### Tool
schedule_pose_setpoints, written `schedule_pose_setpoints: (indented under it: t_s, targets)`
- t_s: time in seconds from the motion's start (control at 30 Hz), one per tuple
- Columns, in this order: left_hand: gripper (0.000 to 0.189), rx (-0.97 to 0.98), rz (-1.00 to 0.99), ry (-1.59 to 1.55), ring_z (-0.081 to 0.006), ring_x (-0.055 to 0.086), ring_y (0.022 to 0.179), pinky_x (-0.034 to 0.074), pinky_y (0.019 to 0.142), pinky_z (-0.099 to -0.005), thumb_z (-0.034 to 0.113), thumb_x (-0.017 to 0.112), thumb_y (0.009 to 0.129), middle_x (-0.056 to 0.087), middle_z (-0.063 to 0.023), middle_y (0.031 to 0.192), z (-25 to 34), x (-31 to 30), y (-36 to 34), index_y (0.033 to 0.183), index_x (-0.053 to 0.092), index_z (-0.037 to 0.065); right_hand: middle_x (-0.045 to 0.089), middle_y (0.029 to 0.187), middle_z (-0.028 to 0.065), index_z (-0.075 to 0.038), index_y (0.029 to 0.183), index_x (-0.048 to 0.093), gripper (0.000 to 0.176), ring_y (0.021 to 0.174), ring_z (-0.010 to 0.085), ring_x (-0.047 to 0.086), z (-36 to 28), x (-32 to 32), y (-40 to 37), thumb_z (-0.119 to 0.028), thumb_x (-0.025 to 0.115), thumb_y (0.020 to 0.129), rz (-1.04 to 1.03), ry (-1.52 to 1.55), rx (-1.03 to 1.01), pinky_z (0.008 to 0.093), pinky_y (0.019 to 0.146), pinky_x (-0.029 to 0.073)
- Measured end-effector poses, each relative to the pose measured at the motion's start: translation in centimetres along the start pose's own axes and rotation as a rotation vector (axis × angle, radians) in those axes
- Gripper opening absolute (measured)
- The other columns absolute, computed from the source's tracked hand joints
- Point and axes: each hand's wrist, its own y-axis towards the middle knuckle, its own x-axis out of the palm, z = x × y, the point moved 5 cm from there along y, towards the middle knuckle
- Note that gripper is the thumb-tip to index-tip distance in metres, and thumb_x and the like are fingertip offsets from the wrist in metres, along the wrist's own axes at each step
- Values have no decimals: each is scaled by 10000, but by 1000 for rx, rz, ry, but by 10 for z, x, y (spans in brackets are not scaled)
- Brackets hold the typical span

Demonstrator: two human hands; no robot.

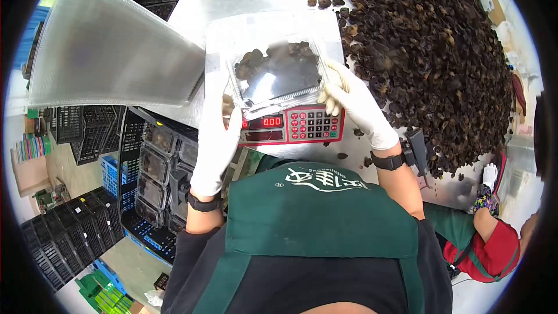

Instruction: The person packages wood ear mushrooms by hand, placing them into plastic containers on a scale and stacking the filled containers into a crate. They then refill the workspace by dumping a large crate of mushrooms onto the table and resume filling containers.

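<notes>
A clear plastic clamshell box (278, 78) with dark, curled pieces that look like wood ear mushrooms (285, 55) is between my two hands, over the scale's pale platform (224, 32). My left hand (224, 125), in a white glove, grips its near left corner. My right hand (349, 96), also gloved, holds the right side with thumb and fingers. The box's lid looks closed, and glare covers part of it. Below the box, the red scale panel (314, 125) has a keypad and a lit display reading 0.00, partly hidden on the left by my hand.
A big heap of dark mushrooms (430, 64) covers the metal table's right side. A stack of nested clear containers (116, 46) leans at the left. Below it, a black crate (131, 186) holds filled boxes (154, 168). Another person (488, 232) is at the far right.
</notes>
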Motion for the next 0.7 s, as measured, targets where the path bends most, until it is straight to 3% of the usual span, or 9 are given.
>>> schedule_pose_setpoints:
  t_s: [0.03,0.07,0.2,0.27,0.4,0.5,0.57,0.63,0.7]
  targets:
    - [637,-124,-69,-106,-184,619,841,523,746,-296,45,572,938,623,-100,1008,-8,4,-2,1529,354,142,664,856,69,-43,1492,394,536,603,78,582,1,0,2,-149,551,990,-15,33,18,197,555,480]
    - [724,-138,-139,-347,-117,589,664,492,617,-249,57,562,957,630,-53,865,-4,9,-2,1580,206,146,665,856,72,-36,1483,404,533,603,78,583,1,0,3,-148,557,985,-30,64,38,196,554,479]
    - [727,-179,-124,-681,-98,569,600,459,580,-213,-7,534,915,590,-45,761,-8,17,8,1563,229,118,670,838,81,-7,1432,457,499,591,79,583,1,1,6,-161,580,973,-24,143,2,191,545,468]
    - [725,-82,-130,-792,-96,570,599,458,575,-213,2,544,912,585,-42,738,0,19,9,1559,236,111,673,823,79,-1,1404,483,475,581,73,578,4,-1,7,-175,588,974,1,132,-36,184,537,458]
    - [688,-219,-99,-898,-90,568,606,467,584,-223,46,590,932,646,-54,787,-7,32,-1,1547,285,90,674,799,68,10,1364,515,451,565,62,570,2,-6,5,-205,605,979,54,163,-42,171,517,436]
    - [619,-214,-118,-649,-106,615,652,493,622,-239,83,627,934,675,-70,838,4,17,-1,1502,381,65,679,850,57,-12,1391,490,480,632,55,599,-11,-10,1,-245,607,988,39,61,59,172,534,477]
    - [577,-89,31,-262,-112,630,671,507,646,-245,103,639,939,683,-72,858,20,-13,-2,1475,428,60,700,916,78,-2,1354,520,448,734,91,658,-18,-16,-9,-264,565,993,119,-28,45,185,567,505]
    - [657,-26,166,-194,-117,634,796,514,771,-264,86,597,960,677,-66,946,31,-54,-2,1545,297,84,708,941,90,-9,1351,529,435,747,93,665,-17,-28,-22,-278,538,1009,146,-42,26,183,572,513]
    - [569,69,349,-83,-114,629,866,509,833,-278,88,599,959,685,-66,973,40,-86,6,1493,405,66,711,972,109,23,1320,546,429,709,92,638,-6,-32,-33,-287,506,1027,61,-10,68,178,555,506]
